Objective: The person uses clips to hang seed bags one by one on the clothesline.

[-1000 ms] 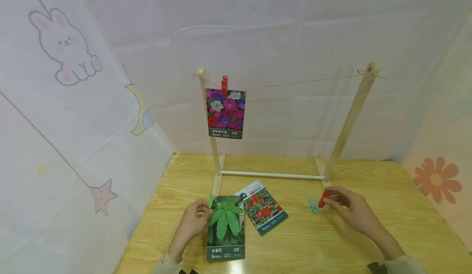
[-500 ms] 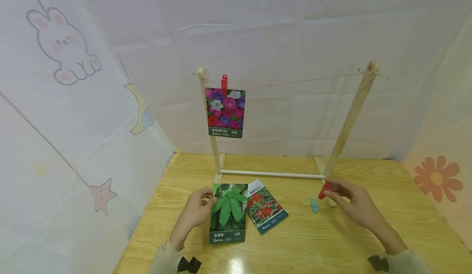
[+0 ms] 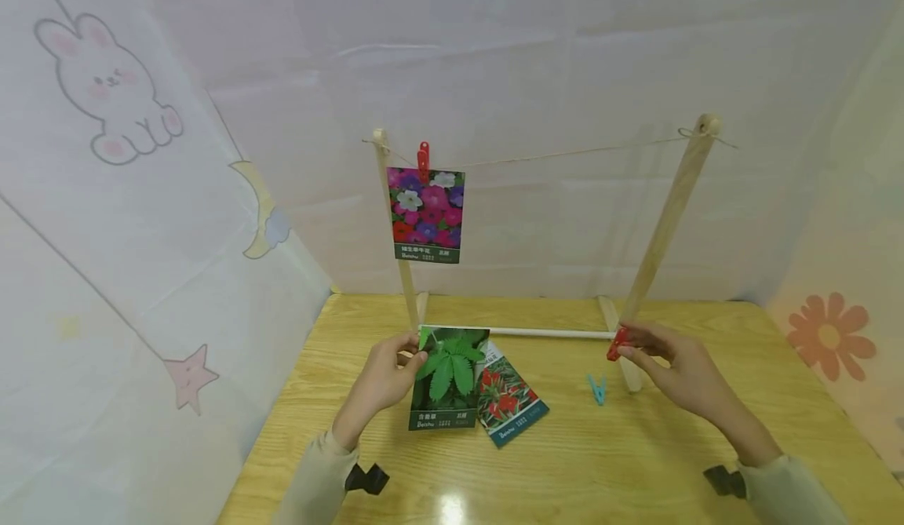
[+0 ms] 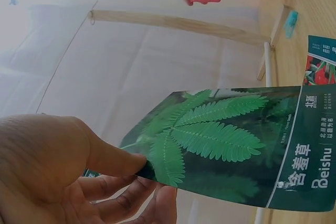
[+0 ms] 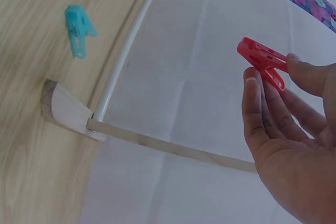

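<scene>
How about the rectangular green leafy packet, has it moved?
Yes, the green leafy packet moved up the head view, now partly hiding the straight white rod.

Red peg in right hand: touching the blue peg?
Apart. The right wrist view shows a clear gap between the red peg, in the right hand, and the blue peg on the table.

Both arms reach forward, and the two hands are well apart, at about the same height. The left arm (image 3: pixel 349 429) slants up and to the right, with the pale left sleeve (image 3: pixel 311 478) ending near the wrist. The left hand (image 3: pixel 384 372) pinches, its left thumb (image 4: pixel 113 156) on top and its left fingers (image 4: pixel 126 198) curled under. The right arm (image 3: pixel 750 435) slants up and to the left, out of the pale right sleeve (image 3: pixel 787 490). The right hand (image 3: pixel 671 368) pinches too, the right thumb (image 5: pixel 307 75) facing the bent right fingers (image 5: pixel 253 108).
</scene>
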The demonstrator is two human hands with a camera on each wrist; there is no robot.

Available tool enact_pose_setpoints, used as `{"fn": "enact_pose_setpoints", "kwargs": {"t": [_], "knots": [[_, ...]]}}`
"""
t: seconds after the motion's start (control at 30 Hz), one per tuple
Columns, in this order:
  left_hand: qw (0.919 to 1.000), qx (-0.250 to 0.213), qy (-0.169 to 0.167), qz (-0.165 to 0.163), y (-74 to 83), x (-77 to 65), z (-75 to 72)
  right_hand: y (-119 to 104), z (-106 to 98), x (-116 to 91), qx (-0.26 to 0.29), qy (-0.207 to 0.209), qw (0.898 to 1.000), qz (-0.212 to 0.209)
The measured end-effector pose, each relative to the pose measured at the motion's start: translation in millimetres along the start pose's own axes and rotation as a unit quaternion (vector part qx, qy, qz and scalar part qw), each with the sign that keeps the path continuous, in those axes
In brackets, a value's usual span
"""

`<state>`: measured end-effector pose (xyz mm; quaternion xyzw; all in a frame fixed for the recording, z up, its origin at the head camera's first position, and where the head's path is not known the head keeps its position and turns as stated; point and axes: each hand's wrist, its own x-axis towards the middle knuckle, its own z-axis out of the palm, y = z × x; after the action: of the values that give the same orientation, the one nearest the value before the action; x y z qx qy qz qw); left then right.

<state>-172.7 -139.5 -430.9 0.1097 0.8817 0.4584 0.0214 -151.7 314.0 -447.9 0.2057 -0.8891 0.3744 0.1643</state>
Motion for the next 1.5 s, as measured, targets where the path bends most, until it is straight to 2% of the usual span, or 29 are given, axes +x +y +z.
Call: {"fn": "enact_pose_setpoints", "kwargs": {"t": [0.33, 0.63, 1.07, 1.5], "knots": [[0.9999, 0.011, -0.006, 0.004, 17.3, 13.4, 1.8, -8.6, -7.8, 8.5, -0.011, 0.004, 1.000, -0.005], [0.9995, 0.010, 0.009, 0.030, 20.4, 22.6, 8.4, -11.0, -5.9, 22.6, -0.008, 0.011, 1.000, -0.013], [0.9987, 0.007, 0.025, 0.043, 26.1, 36.5, 14.7, -20.3, -5.5, 37.3, 0.008, 0.024, 0.999, -0.031], [0.9965, -0.014, 0.043, 0.070, 27.8, 47.8, 26.0, -33.3, -15.4, 52.0, -0.019, 0.023, 0.998, -0.053]]}}
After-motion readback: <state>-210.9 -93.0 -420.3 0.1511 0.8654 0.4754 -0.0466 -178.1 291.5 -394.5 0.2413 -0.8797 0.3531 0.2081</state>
